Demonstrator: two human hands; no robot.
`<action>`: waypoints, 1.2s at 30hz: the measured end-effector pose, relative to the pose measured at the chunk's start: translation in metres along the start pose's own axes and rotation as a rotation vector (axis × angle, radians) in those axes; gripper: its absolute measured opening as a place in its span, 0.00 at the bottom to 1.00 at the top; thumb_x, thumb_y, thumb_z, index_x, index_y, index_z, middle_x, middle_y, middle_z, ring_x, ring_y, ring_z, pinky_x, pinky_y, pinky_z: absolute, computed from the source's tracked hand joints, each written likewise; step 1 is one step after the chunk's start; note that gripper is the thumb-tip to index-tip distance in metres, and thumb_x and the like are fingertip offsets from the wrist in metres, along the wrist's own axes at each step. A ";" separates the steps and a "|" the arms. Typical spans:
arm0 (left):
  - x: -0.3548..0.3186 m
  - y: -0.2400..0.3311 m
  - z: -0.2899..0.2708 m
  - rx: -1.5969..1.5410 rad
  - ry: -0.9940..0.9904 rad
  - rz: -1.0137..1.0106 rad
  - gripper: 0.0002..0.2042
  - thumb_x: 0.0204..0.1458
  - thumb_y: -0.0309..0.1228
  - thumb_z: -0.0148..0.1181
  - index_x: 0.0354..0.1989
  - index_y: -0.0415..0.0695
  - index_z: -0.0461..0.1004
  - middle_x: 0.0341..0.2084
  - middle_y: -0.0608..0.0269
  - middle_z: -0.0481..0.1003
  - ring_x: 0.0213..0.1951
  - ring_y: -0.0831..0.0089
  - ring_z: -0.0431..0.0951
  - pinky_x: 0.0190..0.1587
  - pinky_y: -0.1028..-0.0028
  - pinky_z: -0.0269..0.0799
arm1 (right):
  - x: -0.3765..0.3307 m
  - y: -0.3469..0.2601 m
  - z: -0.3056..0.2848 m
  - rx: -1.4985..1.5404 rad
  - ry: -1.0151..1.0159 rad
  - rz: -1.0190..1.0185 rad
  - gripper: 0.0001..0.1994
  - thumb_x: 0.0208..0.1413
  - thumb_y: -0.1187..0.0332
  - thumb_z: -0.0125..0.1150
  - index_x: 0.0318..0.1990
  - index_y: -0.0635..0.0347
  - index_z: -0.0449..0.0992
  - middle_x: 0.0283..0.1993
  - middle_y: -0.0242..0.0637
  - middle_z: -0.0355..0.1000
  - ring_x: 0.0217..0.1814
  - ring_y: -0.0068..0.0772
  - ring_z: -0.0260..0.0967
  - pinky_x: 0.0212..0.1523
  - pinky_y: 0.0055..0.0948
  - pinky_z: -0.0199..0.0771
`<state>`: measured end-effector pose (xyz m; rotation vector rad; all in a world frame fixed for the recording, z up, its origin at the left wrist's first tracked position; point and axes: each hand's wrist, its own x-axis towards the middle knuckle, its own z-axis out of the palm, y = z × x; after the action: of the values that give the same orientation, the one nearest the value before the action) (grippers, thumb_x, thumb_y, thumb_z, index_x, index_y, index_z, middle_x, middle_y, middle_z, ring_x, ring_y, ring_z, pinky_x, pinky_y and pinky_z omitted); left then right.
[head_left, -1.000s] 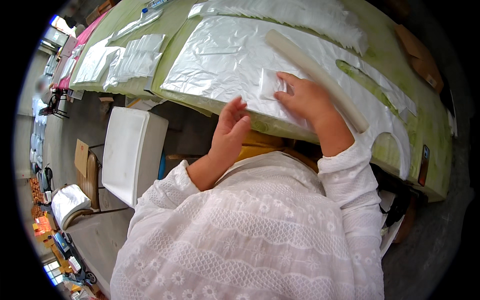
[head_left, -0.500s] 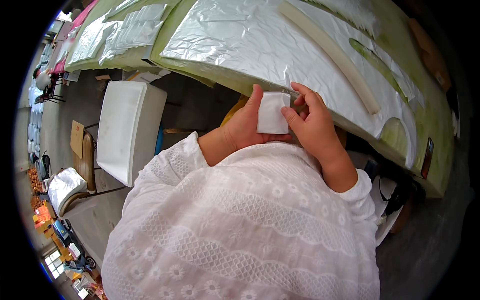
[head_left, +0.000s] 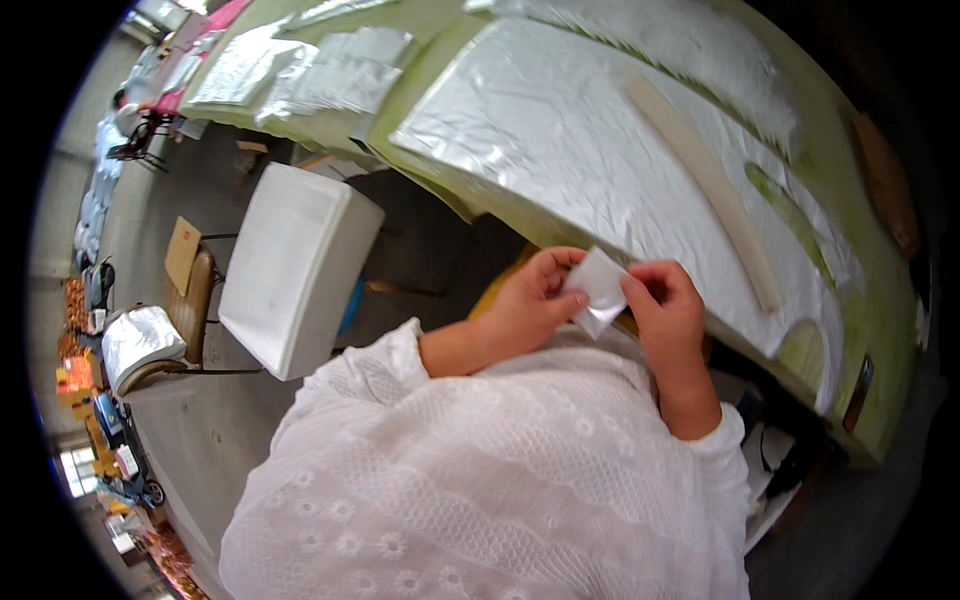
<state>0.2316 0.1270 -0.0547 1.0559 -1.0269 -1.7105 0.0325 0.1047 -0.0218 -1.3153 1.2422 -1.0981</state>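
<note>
A small white square packet, glossy and flat, is held up in front of my waist and turned corner-up. My left hand grips its left side, thumb on the face. At its right corner my right hand pinches with thumb and forefinger. What the packet is made of or contains cannot be made out. Just beyond my hands, shiny silver-white plastic sheeting lies along the green-covered table.
A long pale curved strip rests on the sheeting. Flat plastic bags lie farther left on the table. To my left stand a white foam box and a chair. A phone-like dark object sits at the right table edge.
The packet has tilted from level to corner-up. My right hand has closed on its right corner, and my left fingers have curled around it. The whole view has shifted.
</note>
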 end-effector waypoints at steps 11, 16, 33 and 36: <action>0.059 0.097 -0.112 0.204 0.361 0.412 0.11 0.62 0.21 0.56 0.51 0.46 0.67 0.28 0.71 0.71 0.29 0.83 0.71 0.32 0.78 0.70 | 0.008 0.005 -0.021 0.130 0.058 -0.139 0.07 0.61 0.82 0.62 0.42 0.61 0.73 0.38 0.26 0.69 0.38 0.15 0.65 0.42 0.17 0.68; 0.122 0.179 -0.213 0.986 0.749 0.390 0.09 0.63 0.28 0.53 0.44 0.47 0.80 0.25 0.68 0.75 0.29 0.80 0.72 0.35 0.76 0.69 | 0.006 0.005 -0.019 0.094 -0.028 -0.128 0.07 0.61 0.82 0.61 0.42 0.61 0.73 0.38 0.26 0.69 0.38 0.15 0.64 0.42 0.17 0.68; 0.192 0.197 -0.288 1.770 0.950 0.116 0.15 0.55 0.33 0.60 0.49 0.66 0.82 0.62 0.70 0.71 0.65 0.61 0.68 0.66 0.57 0.60 | 0.004 -0.014 -0.051 -0.406 0.214 -0.501 0.10 0.52 0.86 0.62 0.38 0.62 0.73 0.37 0.40 0.71 0.39 0.39 0.70 0.44 0.32 0.72; 0.191 0.182 -0.281 1.639 0.919 0.422 0.11 0.56 0.37 0.61 0.47 0.64 0.82 0.58 0.71 0.74 0.61 0.58 0.72 0.62 0.58 0.66 | 0.015 -0.027 -0.092 -0.974 0.461 -0.627 0.14 0.52 0.79 0.65 0.47 0.63 0.76 0.50 0.47 0.74 0.54 0.54 0.68 0.57 0.49 0.68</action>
<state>0.4836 -0.1620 -0.0157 2.0181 -1.7073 0.3814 -0.0545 0.0832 0.0152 -2.3914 1.8980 -1.3182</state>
